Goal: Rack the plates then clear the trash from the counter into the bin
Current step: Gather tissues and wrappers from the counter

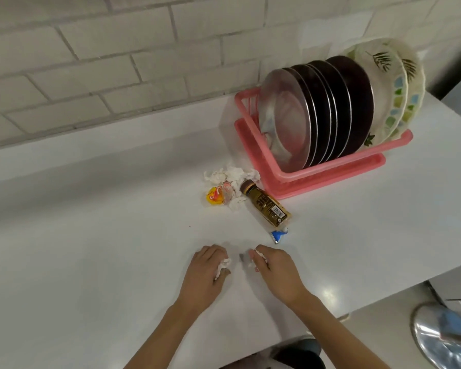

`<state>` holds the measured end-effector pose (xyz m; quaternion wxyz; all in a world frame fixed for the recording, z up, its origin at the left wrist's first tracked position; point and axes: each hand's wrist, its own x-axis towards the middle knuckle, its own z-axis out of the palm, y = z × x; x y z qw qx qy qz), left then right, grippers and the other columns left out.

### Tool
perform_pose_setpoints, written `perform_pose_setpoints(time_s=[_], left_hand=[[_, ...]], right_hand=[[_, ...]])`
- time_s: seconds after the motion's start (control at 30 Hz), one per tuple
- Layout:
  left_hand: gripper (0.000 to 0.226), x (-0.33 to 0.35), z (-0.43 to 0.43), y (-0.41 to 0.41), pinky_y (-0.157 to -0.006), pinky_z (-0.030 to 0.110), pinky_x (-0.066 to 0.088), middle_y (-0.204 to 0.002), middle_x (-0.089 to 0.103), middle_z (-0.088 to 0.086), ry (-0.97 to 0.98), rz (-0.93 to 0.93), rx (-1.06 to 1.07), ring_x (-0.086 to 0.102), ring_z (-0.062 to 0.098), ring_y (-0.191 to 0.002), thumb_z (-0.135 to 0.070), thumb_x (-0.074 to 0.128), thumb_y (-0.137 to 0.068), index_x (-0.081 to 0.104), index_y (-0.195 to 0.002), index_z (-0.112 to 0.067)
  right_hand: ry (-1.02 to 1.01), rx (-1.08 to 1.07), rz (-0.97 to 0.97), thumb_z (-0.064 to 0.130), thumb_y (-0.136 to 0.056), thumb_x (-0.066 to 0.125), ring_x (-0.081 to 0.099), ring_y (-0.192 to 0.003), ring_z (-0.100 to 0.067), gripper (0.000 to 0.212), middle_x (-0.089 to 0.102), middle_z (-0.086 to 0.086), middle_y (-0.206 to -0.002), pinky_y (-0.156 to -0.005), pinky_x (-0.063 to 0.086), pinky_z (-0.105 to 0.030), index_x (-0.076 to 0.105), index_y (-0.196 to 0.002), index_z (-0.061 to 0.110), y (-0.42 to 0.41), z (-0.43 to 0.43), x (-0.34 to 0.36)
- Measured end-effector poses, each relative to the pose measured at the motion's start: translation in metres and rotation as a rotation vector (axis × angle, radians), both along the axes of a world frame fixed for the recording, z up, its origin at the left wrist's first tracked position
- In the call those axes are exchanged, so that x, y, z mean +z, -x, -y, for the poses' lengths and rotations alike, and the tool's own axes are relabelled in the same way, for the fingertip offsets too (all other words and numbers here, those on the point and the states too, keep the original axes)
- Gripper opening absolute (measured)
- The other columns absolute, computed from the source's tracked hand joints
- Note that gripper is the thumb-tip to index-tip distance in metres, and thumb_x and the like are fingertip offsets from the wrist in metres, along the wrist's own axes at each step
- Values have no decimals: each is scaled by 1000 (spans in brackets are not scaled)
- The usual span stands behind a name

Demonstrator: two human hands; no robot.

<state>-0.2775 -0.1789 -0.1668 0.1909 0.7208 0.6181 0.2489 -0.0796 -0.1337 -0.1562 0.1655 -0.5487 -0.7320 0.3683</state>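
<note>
**While Both Grips Are Full of Tissue, the Bigger Litter Waits Beside the Rack**

Since the plates already stand on edge in the pink plastic dish rack (317, 177) at the upper right of the frame, the racking looks finished. The steel plates (285, 123) are in front, the dark plates (351, 102) behind them and the cream patterned plates (389, 83) at the back. The risk now lies in the clearing.

The rack sits near the right edge of the white tabletop (91, 209), with the litter just beside its near left corner. A careless sweep there could knock the rack or tip the leaning plates. The brown plastic bottle (266, 206) lies on its side, cap toward the rack, and could roll if nudged. The heap of crumpled white tissue (234, 174) at mid-frame is loose and may shed pieces when lifted. The yellow-and-red wrapper (216, 195) beside it and the small blue-and-silver wrapper (278, 235) below the bottle's base are light and easy to miss. A shiny round metal thing (442, 339) at the lower right may be the bin; I cannot tell.

Both forearms come up from the bottom edge, palms down, low over the tabletop. The left grip (205, 272) is closed around a scrap of white tissue (224, 266). The right grip (274, 270), just beside it but apart, pinches a second white scrap (260, 255) at the fingertips. With both full, taking more could spill what they hold.
</note>
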Motion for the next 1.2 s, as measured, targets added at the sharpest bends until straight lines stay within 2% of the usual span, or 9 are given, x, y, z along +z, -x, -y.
perform_pose_setpoints(time_s=[0.13,0.33,0.43,0.53,0.63,0.73,0.93,1.03,1.2], left_hand=[[18,0,14,-25,-69,30,48,-88,59,-7,22,113,-7,48,7,-79,-6,49,-80,61,-91,-12],[20,8,10,-46,-66,32,51,-84,62,-2,91,262,-21,58,17,-72,-2,45,-82,64,-88,-6],[27,12,11,-52,-68,20,48,-85,65,-3,134,354,91,61,15,-74,5,46,-87,66,-88,-13],[33,19,18,-60,-46,15,39,-65,57,-14,191,474,241,50,6,-50,2,47,-92,63,-81,-25],[24,28,31,-78,-42,19,31,-51,44,-12,195,489,292,35,5,-41,-11,45,-88,62,-77,-24],[20,37,40,-104,-41,27,39,-52,40,-10,218,476,332,33,8,-44,-12,44,-81,61,-75,-20],[21,53,59,-192,-46,28,35,-56,35,7,122,485,406,31,11,-52,-17,46,-81,49,-61,-12],[31,49,71,-248,-51,29,24,-56,27,-1,123,484,413,26,11,-55,-30,47,-80,29,-58,-19],[35,35,95,-323,-45,21,28,-55,34,-6,280,596,465,32,10,-50,-43,39,-85,34,-57,-25]], right_hand=[[9,-28,-25,28,-102,43,61,-79,-12,19,68,8,-94,-76,49,-27,62,-105,24,-17,11,-2],[-49,-276,207,40,-99,47,60,-71,-18,27,68,-2,-90,-59,47,-33,45,-124,29,-56,-19,0],[5,-289,302,51,-94,50,54,-72,-20,38,63,-2,-89,-58,40,-32,43,-120,25,-49,-34,1],[63,-325,356,58,-89,53,58,-83,-27,49,60,-4,-93,-65,41,-33,46,-114,17,-41,-49,4],[135,-322,345,44,-92,52,60,-96,-30,35,61,-9,-107,-74,43,-33,54,-111,14,-40,-59,8],[170,-226,330,33,-92,54,61,-101,-29,28,60,-9,-112,-78,46,-32,59,-113,14,-51,-56,13],[154,6,203,29,-91,54,62,-92,-25,21,69,-4,-103,-72,47,-29,62,-105,17,-143,-1,13],[136,121,90,31,-92,54,59,-82,-22,12,65,-2,-91,-66,44,-30,59,-97,22,-199,28,11],[329,129,-9,25,-81,61,58,-64,-13,14,62,3,-69,-59,47,-30,62,-73,13,-281,59,7]])
